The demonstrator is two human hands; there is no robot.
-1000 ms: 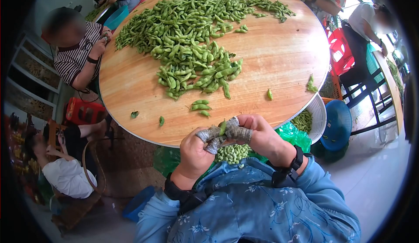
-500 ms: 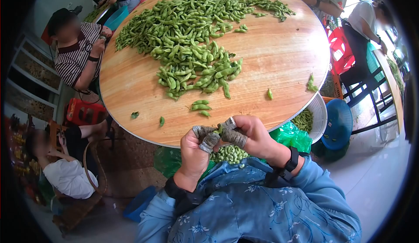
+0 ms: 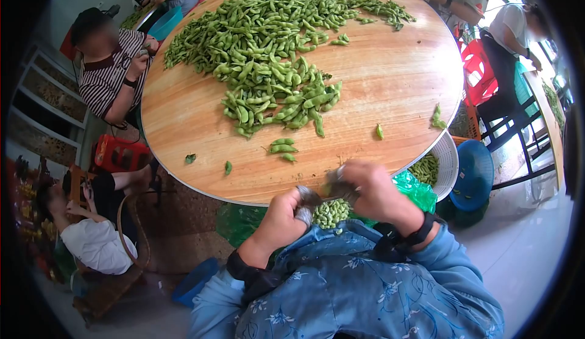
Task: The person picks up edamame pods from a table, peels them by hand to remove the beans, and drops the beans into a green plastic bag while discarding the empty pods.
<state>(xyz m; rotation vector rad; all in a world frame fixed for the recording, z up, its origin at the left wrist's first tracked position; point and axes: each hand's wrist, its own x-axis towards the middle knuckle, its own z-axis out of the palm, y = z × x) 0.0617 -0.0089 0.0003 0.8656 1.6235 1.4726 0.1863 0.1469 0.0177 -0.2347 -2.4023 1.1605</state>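
Note:
My left hand (image 3: 283, 220), with grey wraps on its fingertips, is closed in a pinch near the table's front edge. Whatever it holds is hidden. Beside it, my right hand (image 3: 378, 196) is blurred by motion; its fingers are curled, with a faint greenish smear at the tips that I cannot make out. Below both hands lies a heap of shelled green beans (image 3: 331, 214). A few loose soybean pods (image 3: 282, 146) rest on the round wooden table (image 3: 396, 71) just beyond my hands, and a large pile of soybean pods (image 3: 262, 40) spreads behind them.
Green plastic (image 3: 415, 190) hangs by the table's edge. A white basket (image 3: 450, 168) with pods and a blue basket (image 3: 474, 174) stand at right. A person in a striped shirt (image 3: 106, 68) sits at left near a red stool (image 3: 119, 155). Other people work farther back.
My hands have moved slightly apart, the right one swinging rightward and blurring. The green piece seen between my fingertips earlier no longer shows clearly. The view has shifted slightly.

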